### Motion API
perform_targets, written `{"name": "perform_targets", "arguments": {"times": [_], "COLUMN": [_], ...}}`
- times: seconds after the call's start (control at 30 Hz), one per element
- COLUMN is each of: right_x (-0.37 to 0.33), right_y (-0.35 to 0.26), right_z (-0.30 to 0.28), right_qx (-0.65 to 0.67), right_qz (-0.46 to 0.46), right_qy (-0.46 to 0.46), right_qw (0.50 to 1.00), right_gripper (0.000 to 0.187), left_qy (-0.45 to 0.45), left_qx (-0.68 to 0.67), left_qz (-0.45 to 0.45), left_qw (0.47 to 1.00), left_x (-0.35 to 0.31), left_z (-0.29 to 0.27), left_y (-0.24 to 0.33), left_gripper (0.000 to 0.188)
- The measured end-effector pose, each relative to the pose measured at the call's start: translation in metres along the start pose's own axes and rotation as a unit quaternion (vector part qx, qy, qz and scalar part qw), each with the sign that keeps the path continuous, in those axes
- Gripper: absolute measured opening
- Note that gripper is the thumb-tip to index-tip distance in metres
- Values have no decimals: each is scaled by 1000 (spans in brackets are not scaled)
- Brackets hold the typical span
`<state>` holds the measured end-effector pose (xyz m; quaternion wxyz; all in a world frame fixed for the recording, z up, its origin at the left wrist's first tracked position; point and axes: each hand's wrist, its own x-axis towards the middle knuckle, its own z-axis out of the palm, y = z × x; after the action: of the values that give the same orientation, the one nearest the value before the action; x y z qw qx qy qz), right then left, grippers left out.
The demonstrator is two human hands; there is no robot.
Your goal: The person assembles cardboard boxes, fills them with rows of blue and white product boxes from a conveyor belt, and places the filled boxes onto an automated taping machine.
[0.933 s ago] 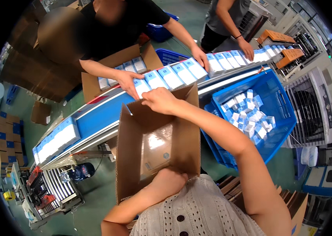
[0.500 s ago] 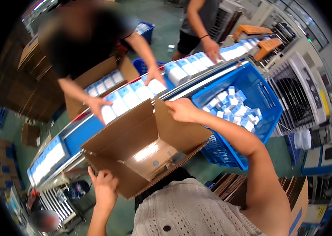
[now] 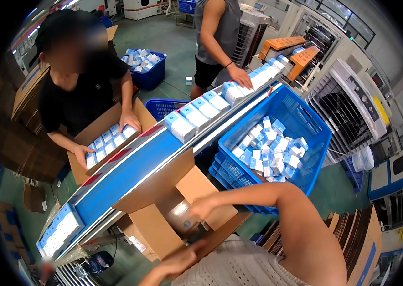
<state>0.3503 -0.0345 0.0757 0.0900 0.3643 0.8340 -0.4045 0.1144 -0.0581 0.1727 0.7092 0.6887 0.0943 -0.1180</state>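
Note:
An open brown cardboard box tilts in front of me, against the near side of the conveyor. Its left flap and right flap lean over the opening, and its inner bottom shows bare. My right hand is at the right flap, over the opening; motion blurs its fingers. By the box's near left corner is my left hand, low against my body and smeared too. Whether either hand grips the cardboard is not clear.
A blue conveyor belt carries rows of white-and-blue cartons. Across it a co-worker's hands rest on a filled box. Another person's hand touches cartons farther up. Right: a blue crate of small cartons, stacked flat cardboard.
My right hand has moved from the far flap edge down over the opening, and my left has come in rightward and nearer. The side flaps have folded inward. The co-worker's cartons have left the belt.

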Motion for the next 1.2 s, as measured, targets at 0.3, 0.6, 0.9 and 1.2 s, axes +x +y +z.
{"name": "perform_targets", "arguments": {"times": [0.3,0.6,0.9,1.2], "right_x": [5,-36,71,-12], "right_y": [-33,-37,41,-142], "right_z": [-145,-50,50,-50], "right_qx": [-289,-20,213,575], "right_qz": [42,52,380,-62], "right_qy": [437,477,384,224], "right_qw": [851,877,814,784], "right_gripper": [38,29,42,43], "left_qy": [145,510,781,442], "left_qx": [123,480,-110,-581], "left_qz": [-268,-154,-10,168], "left_qw": [944,697,614,662], "left_x": [-1,-14,-208,-207], "left_z": [-85,-18,-16,1], "left_y": [-50,-35,-165,-230], "left_gripper": [34,58,60,61]}}
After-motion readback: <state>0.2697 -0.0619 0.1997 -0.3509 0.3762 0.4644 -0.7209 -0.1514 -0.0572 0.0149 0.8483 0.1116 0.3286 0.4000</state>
